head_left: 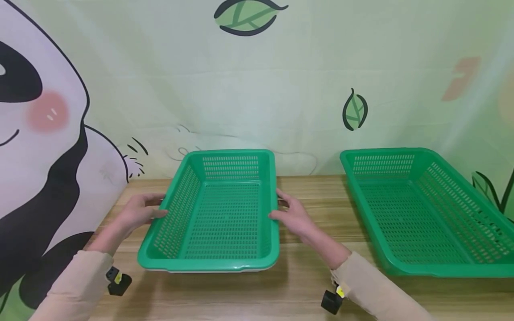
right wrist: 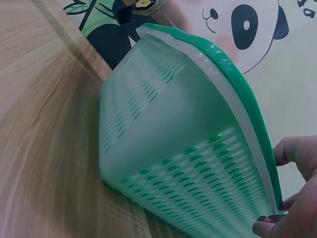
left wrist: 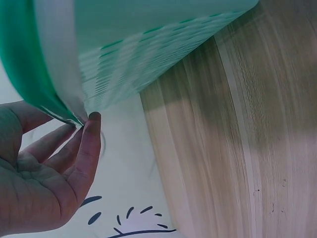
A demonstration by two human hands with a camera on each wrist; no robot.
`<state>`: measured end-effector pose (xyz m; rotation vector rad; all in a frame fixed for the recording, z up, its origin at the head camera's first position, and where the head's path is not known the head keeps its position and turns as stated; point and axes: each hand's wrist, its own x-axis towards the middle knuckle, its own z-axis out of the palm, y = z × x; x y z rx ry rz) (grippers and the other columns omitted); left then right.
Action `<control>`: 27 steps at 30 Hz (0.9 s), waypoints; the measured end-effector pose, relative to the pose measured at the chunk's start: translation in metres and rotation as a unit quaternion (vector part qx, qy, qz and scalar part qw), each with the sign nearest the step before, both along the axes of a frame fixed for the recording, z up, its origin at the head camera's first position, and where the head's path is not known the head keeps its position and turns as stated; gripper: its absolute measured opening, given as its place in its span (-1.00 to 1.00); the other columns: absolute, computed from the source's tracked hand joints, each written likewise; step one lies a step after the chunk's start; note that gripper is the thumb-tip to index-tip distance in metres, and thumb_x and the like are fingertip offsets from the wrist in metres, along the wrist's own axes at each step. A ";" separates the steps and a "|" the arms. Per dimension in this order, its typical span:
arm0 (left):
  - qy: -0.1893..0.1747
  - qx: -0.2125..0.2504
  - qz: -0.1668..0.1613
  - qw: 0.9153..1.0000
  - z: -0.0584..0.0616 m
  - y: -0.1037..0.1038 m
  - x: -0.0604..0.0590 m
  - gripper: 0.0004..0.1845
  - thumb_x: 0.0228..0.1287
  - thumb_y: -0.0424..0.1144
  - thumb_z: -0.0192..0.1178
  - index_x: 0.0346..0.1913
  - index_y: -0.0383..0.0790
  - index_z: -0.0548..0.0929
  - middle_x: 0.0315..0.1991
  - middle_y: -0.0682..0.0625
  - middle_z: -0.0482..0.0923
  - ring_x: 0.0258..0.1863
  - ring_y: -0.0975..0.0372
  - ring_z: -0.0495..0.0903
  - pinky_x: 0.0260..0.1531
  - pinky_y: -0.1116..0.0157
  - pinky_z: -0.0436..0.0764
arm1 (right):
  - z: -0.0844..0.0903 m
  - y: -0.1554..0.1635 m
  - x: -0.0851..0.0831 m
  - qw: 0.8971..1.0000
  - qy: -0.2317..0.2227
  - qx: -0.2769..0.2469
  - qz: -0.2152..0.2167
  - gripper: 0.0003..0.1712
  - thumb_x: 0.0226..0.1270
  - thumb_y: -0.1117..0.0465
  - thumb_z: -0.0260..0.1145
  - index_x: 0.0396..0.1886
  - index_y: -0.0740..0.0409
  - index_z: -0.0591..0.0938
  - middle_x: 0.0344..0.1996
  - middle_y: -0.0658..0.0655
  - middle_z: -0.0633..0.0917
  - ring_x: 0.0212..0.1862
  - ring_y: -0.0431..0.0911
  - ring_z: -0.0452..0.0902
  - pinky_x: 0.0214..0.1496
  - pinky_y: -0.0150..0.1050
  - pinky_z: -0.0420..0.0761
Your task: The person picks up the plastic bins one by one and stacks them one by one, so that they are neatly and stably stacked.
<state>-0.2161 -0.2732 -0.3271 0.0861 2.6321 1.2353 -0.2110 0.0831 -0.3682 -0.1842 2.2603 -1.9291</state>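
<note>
A green perforated basket [head_left: 218, 214] stands on the wooden table [head_left: 249, 294], nested inside a white basket whose lip [head_left: 201, 270] shows under its front rim. My left hand [head_left: 138, 213] grips the left rim, and in the left wrist view its fingertips [left wrist: 91, 121] touch the underside of the rim [left wrist: 29, 74]. My right hand [head_left: 295, 216] grips the right rim. Seen from the right wrist, the fingers [right wrist: 270, 225] curl under the white and green rims [right wrist: 247, 114], and the stack's right side [right wrist: 173, 148] looks tilted up off the table.
A second, larger green basket [head_left: 421, 214] lies empty on the table's right side. A panda and leaf backdrop [head_left: 44, 133] hangs right behind the table. Bare wood [head_left: 313, 196] separates the two baskets.
</note>
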 end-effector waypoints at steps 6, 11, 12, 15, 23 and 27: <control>-0.001 0.009 -0.002 1.000 0.002 0.005 -0.001 -0.41 0.26 -0.35 0.05 0.28 -0.53 0.14 0.22 -0.45 0.18 0.07 -0.13 0.41 -0.07 0.09 0.53 | -0.002 0.004 -0.001 1.000 0.006 -0.002 -0.006 -0.12 -0.01 0.43 0.18 0.37 0.25 0.09 0.16 0.32 0.36 0.16 0.12 0.35 0.06 -0.15 0.49; -0.007 0.012 -0.001 1.000 0.002 0.008 -0.001 -0.41 0.25 -0.35 0.05 0.29 -0.51 0.15 0.23 -0.44 0.18 0.07 -0.10 0.42 -0.06 0.11 0.53 | -0.003 0.007 0.000 1.000 0.011 0.002 -0.013 -0.12 -0.02 0.42 0.18 0.37 0.24 0.11 0.18 0.31 0.35 0.20 0.10 0.30 0.10 -0.12 0.45; -0.007 0.012 -0.001 1.000 0.002 0.008 -0.001 -0.41 0.25 -0.35 0.05 0.29 -0.51 0.15 0.23 -0.44 0.18 0.07 -0.10 0.42 -0.06 0.11 0.53 | -0.003 0.007 0.000 1.000 0.011 0.003 -0.014 -0.12 -0.03 0.42 0.18 0.37 0.24 0.11 0.19 0.31 0.35 0.21 0.10 0.29 0.10 -0.12 0.45; -0.007 0.014 -0.003 1.000 0.001 0.009 -0.001 -0.42 0.26 -0.34 0.05 0.29 -0.50 0.15 0.22 -0.43 0.19 0.06 -0.09 0.42 -0.05 0.10 0.52 | -0.003 0.009 0.001 1.000 0.009 0.005 -0.016 -0.12 -0.03 0.41 0.18 0.37 0.24 0.11 0.19 0.31 0.35 0.22 0.11 0.27 0.12 -0.10 0.43; -0.002 0.023 -0.012 1.000 0.002 0.015 0.001 -0.43 0.25 -0.36 0.05 0.28 -0.50 0.18 0.22 -0.43 0.20 0.03 -0.06 0.44 -0.07 0.10 0.53 | -0.003 0.015 0.001 1.000 0.007 0.011 -0.019 -0.14 0.00 0.40 0.18 0.37 0.22 0.13 0.22 0.29 0.33 0.25 0.09 0.22 0.17 -0.07 0.37; 0.001 0.023 -0.013 1.000 0.002 0.016 0.001 -0.44 0.26 -0.37 0.05 0.28 -0.50 0.18 0.21 -0.43 0.21 0.02 -0.05 0.46 -0.07 0.10 0.53 | -0.004 0.017 0.002 1.000 0.012 0.007 -0.018 -0.15 0.00 0.40 0.18 0.37 0.20 0.13 0.24 0.27 0.32 0.26 0.09 0.21 0.17 -0.07 0.37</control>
